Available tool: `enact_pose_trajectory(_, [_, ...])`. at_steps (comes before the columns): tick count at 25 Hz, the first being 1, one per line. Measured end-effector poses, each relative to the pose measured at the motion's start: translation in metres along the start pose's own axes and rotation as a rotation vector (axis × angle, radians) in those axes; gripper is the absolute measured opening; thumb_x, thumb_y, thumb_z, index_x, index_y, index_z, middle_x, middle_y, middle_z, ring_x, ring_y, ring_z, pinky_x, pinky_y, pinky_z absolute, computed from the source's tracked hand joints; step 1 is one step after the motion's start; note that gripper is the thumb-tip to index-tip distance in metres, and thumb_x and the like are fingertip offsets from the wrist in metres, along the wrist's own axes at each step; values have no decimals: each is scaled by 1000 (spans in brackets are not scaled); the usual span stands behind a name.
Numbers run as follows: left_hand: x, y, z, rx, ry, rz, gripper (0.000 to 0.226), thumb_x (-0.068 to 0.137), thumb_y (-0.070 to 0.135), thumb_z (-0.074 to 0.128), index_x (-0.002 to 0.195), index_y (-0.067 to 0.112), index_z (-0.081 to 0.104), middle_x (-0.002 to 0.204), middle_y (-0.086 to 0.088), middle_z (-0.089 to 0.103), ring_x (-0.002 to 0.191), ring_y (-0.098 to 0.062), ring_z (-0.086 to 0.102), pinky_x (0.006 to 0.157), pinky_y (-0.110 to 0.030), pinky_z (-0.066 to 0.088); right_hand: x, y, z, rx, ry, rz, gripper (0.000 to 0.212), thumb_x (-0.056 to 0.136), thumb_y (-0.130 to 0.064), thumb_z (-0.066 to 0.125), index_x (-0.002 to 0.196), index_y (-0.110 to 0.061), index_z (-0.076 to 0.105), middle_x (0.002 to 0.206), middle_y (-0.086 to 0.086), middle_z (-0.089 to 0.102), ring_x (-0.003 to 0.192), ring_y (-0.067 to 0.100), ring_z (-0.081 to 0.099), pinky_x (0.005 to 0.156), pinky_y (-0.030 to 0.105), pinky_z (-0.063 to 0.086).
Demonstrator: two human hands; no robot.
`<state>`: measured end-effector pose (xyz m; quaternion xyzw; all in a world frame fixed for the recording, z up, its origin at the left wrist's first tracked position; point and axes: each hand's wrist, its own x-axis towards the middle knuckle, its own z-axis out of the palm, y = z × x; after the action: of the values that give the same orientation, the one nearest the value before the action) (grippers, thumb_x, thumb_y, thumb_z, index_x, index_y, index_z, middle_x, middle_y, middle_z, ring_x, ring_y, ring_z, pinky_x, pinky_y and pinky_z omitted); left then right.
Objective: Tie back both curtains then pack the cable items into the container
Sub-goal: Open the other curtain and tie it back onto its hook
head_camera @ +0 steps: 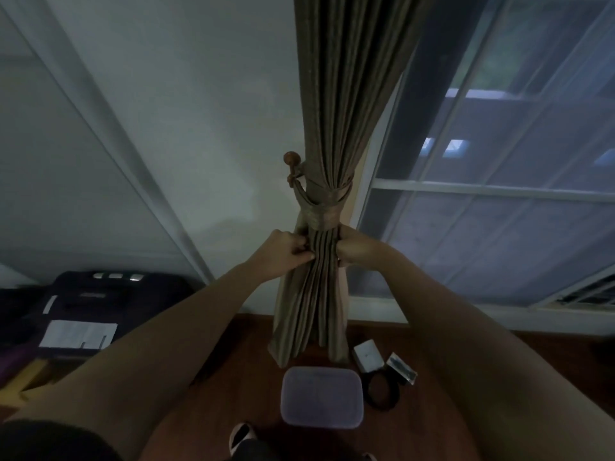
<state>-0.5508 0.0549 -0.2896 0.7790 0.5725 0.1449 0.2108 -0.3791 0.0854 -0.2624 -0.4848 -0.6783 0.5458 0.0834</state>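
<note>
A brown pleated curtain (346, 94) hangs beside the window and is gathered by a matching tieback band (324, 212) looped onto a round wooden wall hook (293, 159). My left hand (288, 249) grips the curtain's left folds just below the band. My right hand (354, 247) grips the right folds at the same height. On the wooden floor below lie a lidded translucent container (321, 397), a coiled black cable (382, 390), a small white box (367, 356) and a dark packet (401, 367).
A large window (499, 194) fills the right side. A dark bag with white papers (80, 314) sits at the left by a white door frame. My foot (241, 437) is near the container.
</note>
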Motion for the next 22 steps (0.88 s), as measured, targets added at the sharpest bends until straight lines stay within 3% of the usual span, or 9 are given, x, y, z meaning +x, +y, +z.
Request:
enact_pose_trajectory(3, [2,1,6,-17,2,-5,25,87,20,61,70,2,54,76,-20,68,73,-30,64,63,-24,35,-4,3,-4,14,44,41,43,93,-10,52,134,-13,40,112,1,54,92,15,56,75,25,51])
enact_pose_trajectory(5, [2,-3,9,-96,10,-34,21,85,20,62,86,-1,64,88,-16,72,81,-27,67,73,-26,47,-7,15,-3,5,95,66,66,91,-7,52,147,-13,18,139,7,42,119,24,48,94,32,47])
enact_pose_trajectory(7, [-1,-4,11,-206,34,-67,22,84,18,64,101,4,66,98,-13,71,81,-22,68,77,-26,50,-12,27,0,8,111,59,82,80,-17,61,148,-12,16,150,10,32,133,25,37,110,39,36])
enact_pose_trajectory(10, [-4,0,11,-269,38,-94,28,84,16,63,112,10,63,104,-11,70,77,-19,68,78,-24,51,-11,41,0,45,101,53,102,59,-40,64,148,-14,21,149,7,35,134,22,38,110,45,37])
enact_pose_trajectory(12, [-3,1,9,-260,15,-111,31,85,16,61,116,12,62,108,-9,70,79,-19,69,76,-21,50,-6,47,-4,35,104,42,96,63,-39,65,147,-16,25,148,6,38,132,21,41,109,45,38])
enact_pose_trajectory(14, [-5,7,6,-242,-20,-152,35,86,18,60,120,14,59,113,-6,68,81,-18,68,75,-19,47,-5,48,-8,27,122,58,78,78,-23,61,147,-15,26,147,7,39,133,24,40,109,45,38])
enact_pose_trajectory(18, [-17,28,12,-255,-34,-227,41,89,19,57,129,11,51,122,-12,63,105,-25,63,85,-23,47,-19,42,-11,-48,118,40,60,91,0,39,148,-12,21,149,11,34,138,29,33,112,36,31])
enact_pose_trajectory(20, [-28,32,23,-228,-2,-306,50,91,22,54,138,9,41,133,-13,55,119,-28,55,94,-25,44,-29,49,-10,-57,78,45,57,95,-5,38,148,-11,18,149,8,32,138,25,31,104,24,29])
enact_pose_trajectory(22, [-43,35,36,-194,59,-417,62,93,26,52,145,6,27,146,-13,41,131,-26,44,105,-27,36,-41,63,-7,-121,50,40,67,91,-23,49,149,-14,17,150,1,29,137,21,30,104,23,28])
